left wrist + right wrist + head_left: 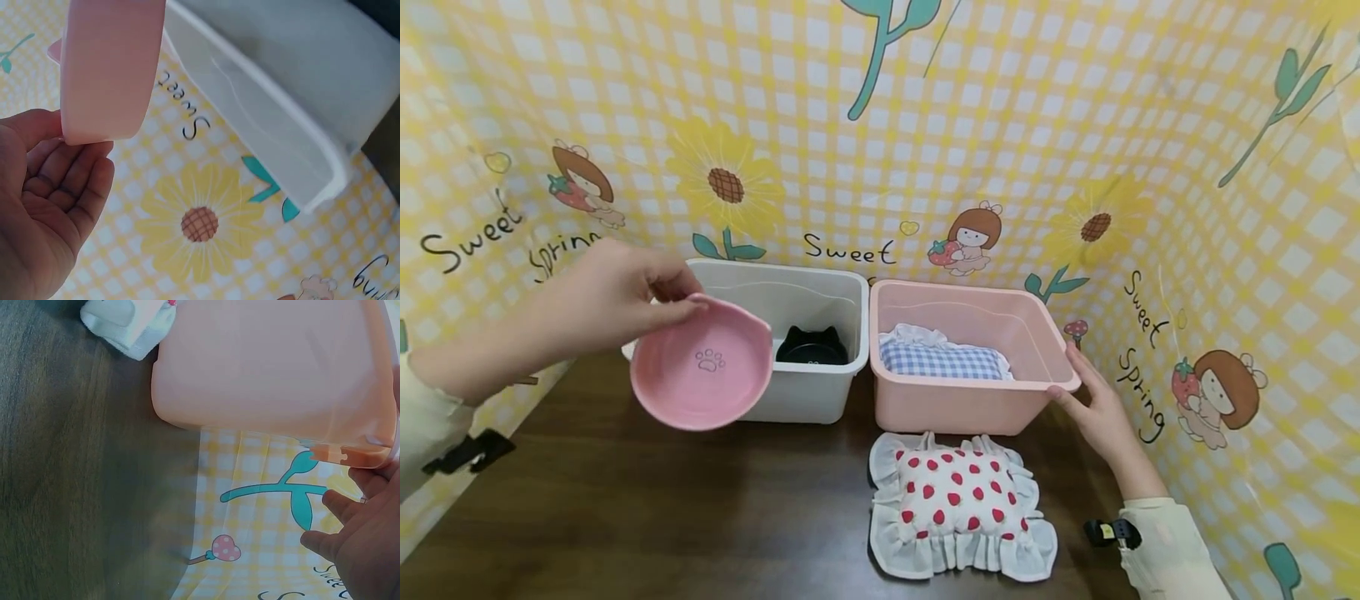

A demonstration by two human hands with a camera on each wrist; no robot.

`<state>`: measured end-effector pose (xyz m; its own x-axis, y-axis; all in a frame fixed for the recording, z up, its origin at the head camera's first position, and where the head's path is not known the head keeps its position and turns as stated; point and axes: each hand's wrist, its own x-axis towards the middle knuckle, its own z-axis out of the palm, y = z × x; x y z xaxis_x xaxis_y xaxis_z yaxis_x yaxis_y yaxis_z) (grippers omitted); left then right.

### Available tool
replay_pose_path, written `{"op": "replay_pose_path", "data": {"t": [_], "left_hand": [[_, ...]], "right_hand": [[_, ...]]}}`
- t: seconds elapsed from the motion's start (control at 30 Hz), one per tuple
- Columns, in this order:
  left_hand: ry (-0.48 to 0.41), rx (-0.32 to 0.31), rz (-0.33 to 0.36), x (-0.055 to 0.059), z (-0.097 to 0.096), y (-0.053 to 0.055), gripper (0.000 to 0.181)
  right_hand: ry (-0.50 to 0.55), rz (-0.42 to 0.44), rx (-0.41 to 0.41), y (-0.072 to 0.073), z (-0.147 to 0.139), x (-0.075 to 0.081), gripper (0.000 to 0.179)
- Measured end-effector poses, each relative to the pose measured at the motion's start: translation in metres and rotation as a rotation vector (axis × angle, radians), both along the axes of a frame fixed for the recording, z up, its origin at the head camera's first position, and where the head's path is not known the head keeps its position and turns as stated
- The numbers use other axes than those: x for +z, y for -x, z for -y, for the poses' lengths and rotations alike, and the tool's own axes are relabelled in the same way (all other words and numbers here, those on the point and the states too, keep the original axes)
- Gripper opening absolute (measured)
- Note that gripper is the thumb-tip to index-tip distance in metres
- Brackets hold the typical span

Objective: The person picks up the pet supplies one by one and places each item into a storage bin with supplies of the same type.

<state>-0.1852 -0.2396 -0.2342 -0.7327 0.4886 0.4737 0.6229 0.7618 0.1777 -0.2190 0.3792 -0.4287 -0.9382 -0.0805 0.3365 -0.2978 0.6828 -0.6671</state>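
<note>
Between thumb and fingers, my left hand (625, 292) pinches the edge of a pink bowl (700, 367) with ear-shaped points and a paw print inside. The bowl is tilted toward the head camera, in front of a white bin (805, 392). A black cat-eared bowl (812, 344) lies in that bin, partly hidden by its front wall. My right hand (1101, 408) holds the front right corner of a pink bin (955, 408), thumb at the rim; its other fingers spread outside in the right wrist view. Inside that bin rests a blue checked pillow (943, 358) with white frills.
A strawberry-print pillow (958, 492) with a ruffled edge lies on the dark wooden table (700, 517) before the pink bin. Both bins stand side by side against a yellow checked cloth (820, 150), which rises behind and at both sides.
</note>
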Motion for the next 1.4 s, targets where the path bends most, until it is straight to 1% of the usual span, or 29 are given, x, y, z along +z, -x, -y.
{"op": "replay_pose_path", "data": {"t": [0.07,0.13,0.2,0.23,0.4,0.5,0.63,0.73,0.87,0.97,1.13,1.2,1.27,1.4], "left_hand": [[0.015,0.014,0.005,0.008,0.000,0.008,0.020],[0.032,0.011,-0.002,0.013,0.001,0.018,0.018],[0.051,0.015,0.007,0.017,0.002,0.028,0.017],[0.059,0.023,0.024,0.017,0.003,0.033,0.015],[0.106,0.061,0.119,0.016,0.006,0.057,0.007],[0.127,0.081,0.138,0.015,0.008,0.069,0.004],[0.114,0.110,0.158,0.013,0.010,0.081,0.005],[0.090,0.119,0.160,0.005,0.013,0.092,0.005],[0.073,0.115,0.184,-0.013,0.018,0.103,0.004],[0.062,0.120,0.202,-0.024,0.020,0.109,0.005],[0.052,0.138,0.195,-0.034,0.022,0.120,0.005],[0.066,0.140,0.193,-0.038,0.023,0.125,0.004],[0.080,0.130,0.195,-0.042,0.024,0.131,0.004],[0.088,0.111,0.232,-0.053,0.025,0.137,0.004]], "right_hand": [[0.000,-0.001,0.000,-0.001,0.000,0.001,0.077],[-0.003,-0.003,0.000,-0.001,0.000,0.002,0.077],[-0.006,0.000,-0.001,-0.001,0.000,0.002,0.077],[-0.007,0.002,-0.002,-0.001,0.000,0.002,0.076],[-0.004,0.005,0.001,-0.001,0.001,0.002,0.076],[-0.001,0.001,0.007,0.000,0.000,0.003,0.076],[-0.001,0.002,0.006,0.001,0.000,0.005,0.076],[0.006,0.015,-0.002,0.000,0.001,0.005,0.076],[0.016,0.037,-0.012,-0.002,0.002,0.005,0.077],[0.009,0.031,-0.008,-0.002,0.003,0.004,0.077],[0.004,0.002,0.011,-0.001,0.001,0.001,0.076],[0.004,-0.003,0.013,-0.001,-0.001,0.000,0.076],[0.004,-0.011,0.016,-0.001,-0.002,-0.001,0.076],[0.006,-0.011,0.014,-0.001,-0.001,0.000,0.077]]}}
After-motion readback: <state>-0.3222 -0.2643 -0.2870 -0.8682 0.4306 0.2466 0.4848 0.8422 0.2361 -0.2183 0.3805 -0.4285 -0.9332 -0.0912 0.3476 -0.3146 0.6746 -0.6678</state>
